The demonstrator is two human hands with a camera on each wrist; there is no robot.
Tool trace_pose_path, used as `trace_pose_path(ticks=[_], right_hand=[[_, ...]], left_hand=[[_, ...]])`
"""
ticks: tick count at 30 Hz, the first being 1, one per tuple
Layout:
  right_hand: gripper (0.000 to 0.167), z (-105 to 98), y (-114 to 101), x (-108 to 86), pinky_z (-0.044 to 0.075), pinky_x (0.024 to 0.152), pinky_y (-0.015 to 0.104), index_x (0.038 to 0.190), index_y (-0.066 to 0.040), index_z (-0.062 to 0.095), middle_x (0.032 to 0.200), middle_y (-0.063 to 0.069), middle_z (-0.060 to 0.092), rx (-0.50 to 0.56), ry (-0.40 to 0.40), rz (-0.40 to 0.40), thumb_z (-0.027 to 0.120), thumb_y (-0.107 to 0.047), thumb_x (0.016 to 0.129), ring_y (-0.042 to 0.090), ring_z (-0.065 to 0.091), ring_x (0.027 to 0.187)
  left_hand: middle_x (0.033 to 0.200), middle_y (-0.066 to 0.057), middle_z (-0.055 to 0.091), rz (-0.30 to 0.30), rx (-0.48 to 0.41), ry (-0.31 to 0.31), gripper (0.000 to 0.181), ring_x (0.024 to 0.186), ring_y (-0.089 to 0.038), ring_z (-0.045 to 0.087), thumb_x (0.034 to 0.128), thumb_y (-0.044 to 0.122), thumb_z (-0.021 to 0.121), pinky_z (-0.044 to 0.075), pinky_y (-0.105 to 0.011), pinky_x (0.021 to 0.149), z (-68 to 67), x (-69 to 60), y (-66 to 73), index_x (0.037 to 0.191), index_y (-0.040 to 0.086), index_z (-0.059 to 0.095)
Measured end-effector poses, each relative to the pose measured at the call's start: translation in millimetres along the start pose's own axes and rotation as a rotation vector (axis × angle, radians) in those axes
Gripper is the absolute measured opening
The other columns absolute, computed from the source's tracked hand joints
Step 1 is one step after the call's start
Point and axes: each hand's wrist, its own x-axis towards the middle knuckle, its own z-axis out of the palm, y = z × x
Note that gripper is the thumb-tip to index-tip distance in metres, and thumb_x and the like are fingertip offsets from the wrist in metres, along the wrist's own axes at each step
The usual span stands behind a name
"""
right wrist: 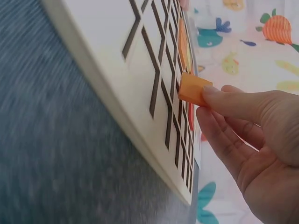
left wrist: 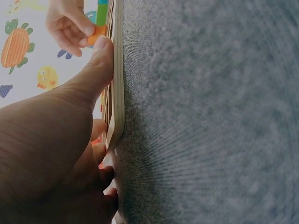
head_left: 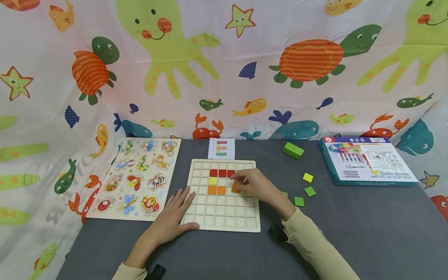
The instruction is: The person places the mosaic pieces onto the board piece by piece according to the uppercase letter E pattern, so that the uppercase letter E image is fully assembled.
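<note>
Spreading beneath two beige sleeves [head_left: 315, 245], a dark grey tabletop [head_left: 217, 256] carries everything. The left hand [head_left: 171, 219] lies at the near left corner of a pale grid board [head_left: 224, 222], fingers spread, thumb sticking out; its grip is apart, around nothing. Only the left wrist view shows the board's side edge, close under that thumb. The right hand [head_left: 253, 184] reaches over the board's right side, its grip clamped on an orange tile [right wrist: 194, 88] between thumb and fingers. The right wrist view shows that pinch clearly, while the head view has the tile partly covered by the fingers; whether it touches the grid I cannot tell. Left of it sit two orange tiles [head_left: 216, 190], with a yellow tile [head_left: 212, 181] and red tiles [head_left: 222, 173] farther up. A bug board [head_left: 119, 175] lies to the left, green tiles [head_left: 310, 191] and a loose yellow tile [head_left: 308, 177] to the right. Farther back are a box [head_left: 371, 163], a green block [head_left: 293, 151] and a pattern card [head_left: 221, 148]. Behind hangs a pale curtain [head_left: 224, 50] printed with sea animals
</note>
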Motion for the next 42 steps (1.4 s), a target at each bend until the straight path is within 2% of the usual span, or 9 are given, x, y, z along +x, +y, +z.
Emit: trace_pose_path(ticks=[7, 16, 24, 28, 33, 37, 42], right_hand=[[0.027, 8.2, -1.3, 6.1, 0.055, 0.075, 0.026, 0.111, -0.002, 0.072, 0.09, 0.002, 0.07, 0.021, -0.014, -0.024, 0.074, 0.0, 0.085, 0.011, 0.061, 0.082], [0.025, 17.3, -3.9, 11.1, 0.055, 0.075, 0.025, 0.111, -0.003, 0.071, 0.09, 0.002, 0.07, -0.061, -0.027, -0.037, 0.072, 0.001, 0.087, 0.012, 0.063, 0.083], [0.023, 15.4, -1.2, 6.1, 0.055, 0.075, 0.026, 0.111, -0.003, 0.072, 0.093, 0.002, 0.071, -0.065, -0.012, -0.038, 0.071, -0.001, 0.088, 0.012, 0.063, 0.084], [0.022, -0.8, 6.9, -7.7, 0.056, 0.076, 0.032, 0.112, -0.003, 0.072, 0.096, 0.004, 0.071, -0.071, 0.041, -0.011, 0.07, -0.004, 0.09, 0.013, 0.063, 0.085], [0.026, -34.2, 29.2, -33.5, 0.056, 0.078, 0.039, 0.115, -0.003, 0.071, 0.101, 0.008, 0.071, -0.116, 0.125, 0.071, 0.071, -0.002, 0.089, 0.019, 0.065, 0.09], [0.029, -63.5, 53.3, -58.3, 0.057, 0.082, 0.045, 0.117, 0.001, 0.069, 0.107, 0.014, 0.07, -0.141, 0.172, 0.135, 0.069, 0.002, 0.088, 0.028, 0.067, 0.097], [0.028, -93.0, 78.6, -94.1, 0.056, 0.082, 0.051, 0.116, 0.003, 0.068, 0.11, 0.019, 0.069, -0.169, 0.243, 0.206, 0.068, 0.004, 0.089, 0.033, 0.066, 0.098]], left_hand=[[0.163, -0.014, 0.013, 0.021, -0.005, 0.007, 0.096, 0.149, -0.038, 0.01, 0.0834, 0.053, 0.071, 0.012, -0.057, 0.118, -1.2, 1.4, 2.0, 0.156, 0.01, 0.025], [0.163, -0.014, 0.012, 0.007, 0.012, 0.001, 0.097, 0.149, -0.038, 0.01, 0.0835, 0.054, 0.07, 0.012, -0.057, 0.118, -1.8, -0.4, 1.2, 0.156, 0.009, 0.025], [0.163, -0.014, 0.014, 0.008, 0.006, 0.015, 0.097, 0.148, -0.038, 0.011, 0.0827, 0.054, 0.071, 0.012, -0.057, 0.118, -0.6, -0.7, 1.5, 0.156, 0.009, 0.026], [0.163, -0.014, 0.015, 0.018, 0.007, 0.016, 0.097, 0.148, -0.038, 0.012, 0.0825, 0.054, 0.071, 0.013, -0.057, 0.118, 0.8, -0.3, 1.9, 0.156, 0.009, 0.026], [0.163, -0.013, 0.014, 0.013, 0.01, 0.013, 0.097, 0.149, -0.038, 0.011, 0.0831, 0.056, 0.07, 0.013, -0.057, 0.118, 1.4, 0.7, 1.6, 0.156, 0.01, 0.026], [0.163, -0.012, 0.013, -0.009, 0.005, 0.013, 0.097, 0.149, -0.037, 0.011, 0.0823, 0.056, 0.07, 0.012, -0.056, 0.118, 0.8, -0.8, 0.0, 0.156, 0.011, 0.026], [0.163, -0.011, 0.013, -0.009, 0.0, 0.011, 0.097, 0.149, -0.036, 0.01, 0.0827, 0.058, 0.068, 0.011, -0.056, 0.118, 0.6, -0.6, -1.0, 0.156, 0.012, 0.025]])
